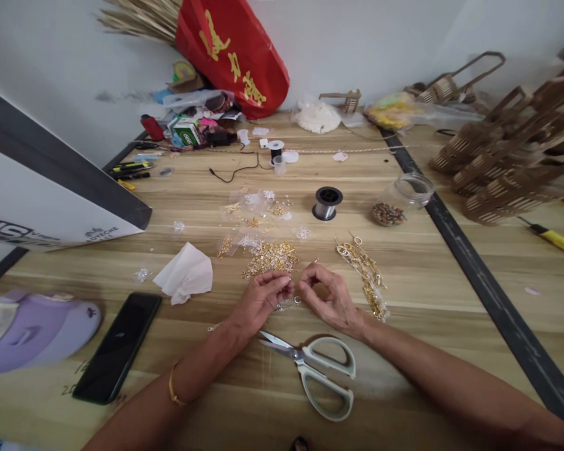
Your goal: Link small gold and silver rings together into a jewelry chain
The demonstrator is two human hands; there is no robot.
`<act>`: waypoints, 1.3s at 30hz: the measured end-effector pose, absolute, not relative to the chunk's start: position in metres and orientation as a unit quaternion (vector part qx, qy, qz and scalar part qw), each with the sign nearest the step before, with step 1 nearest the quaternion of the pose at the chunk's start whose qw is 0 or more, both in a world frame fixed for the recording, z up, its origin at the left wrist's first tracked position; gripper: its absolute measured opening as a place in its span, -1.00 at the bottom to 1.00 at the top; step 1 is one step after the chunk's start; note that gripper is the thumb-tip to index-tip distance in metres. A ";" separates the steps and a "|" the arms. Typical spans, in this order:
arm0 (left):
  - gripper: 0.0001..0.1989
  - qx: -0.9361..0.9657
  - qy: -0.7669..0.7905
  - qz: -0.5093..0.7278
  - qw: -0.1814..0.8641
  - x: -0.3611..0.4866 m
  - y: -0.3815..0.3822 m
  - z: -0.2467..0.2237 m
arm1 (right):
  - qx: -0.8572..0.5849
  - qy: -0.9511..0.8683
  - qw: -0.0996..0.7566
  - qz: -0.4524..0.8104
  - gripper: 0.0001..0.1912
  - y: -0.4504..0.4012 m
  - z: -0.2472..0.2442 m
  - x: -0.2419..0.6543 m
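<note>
My left hand (266,297) is closed in a pinch, with something too small to name at its fingertips. Close beside it, thumb and forefinger of my right hand (329,297) press together; what they hold, if anything, is too fine to make out. Just beyond my fingers lies a heap of gold and silver beads (276,257). A short silver chain (287,305) rests below the hands. Gold and silver chains (367,275) lie in a bunch right of my right hand. White-handled scissors (326,363) lie partly open nearer to me.
Beyond the beads stand a wire spool (328,203) and a tipped jar (395,200) of coloured beads. A paper tissue (187,274), a black phone (117,347) and a purple object (42,332) lie left. Small woven baskets (498,163) crowd the right; a red bag (235,56) leans behind.
</note>
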State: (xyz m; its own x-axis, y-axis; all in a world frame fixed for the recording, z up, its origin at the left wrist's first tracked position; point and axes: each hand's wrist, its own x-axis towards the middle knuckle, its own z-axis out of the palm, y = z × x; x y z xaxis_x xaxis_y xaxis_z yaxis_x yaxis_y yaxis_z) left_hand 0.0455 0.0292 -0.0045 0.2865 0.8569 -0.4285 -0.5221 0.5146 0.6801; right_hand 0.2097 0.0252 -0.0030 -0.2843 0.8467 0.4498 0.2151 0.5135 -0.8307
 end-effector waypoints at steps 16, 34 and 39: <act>-0.80 0.233 0.409 0.443 0.763 0.048 0.028 -0.002 | -0.355 -0.748 0.453 0.331 -0.92 0.024 -0.007 0.210; -0.78 0.224 0.415 0.450 0.759 0.048 0.028 -0.001 | -0.345 -0.752 0.463 0.317 -0.92 0.024 -0.008 0.209; -0.77 0.224 0.409 0.448 0.762 0.047 0.028 -0.002 | -0.348 -0.751 0.463 0.318 -0.93 0.024 -0.009 0.209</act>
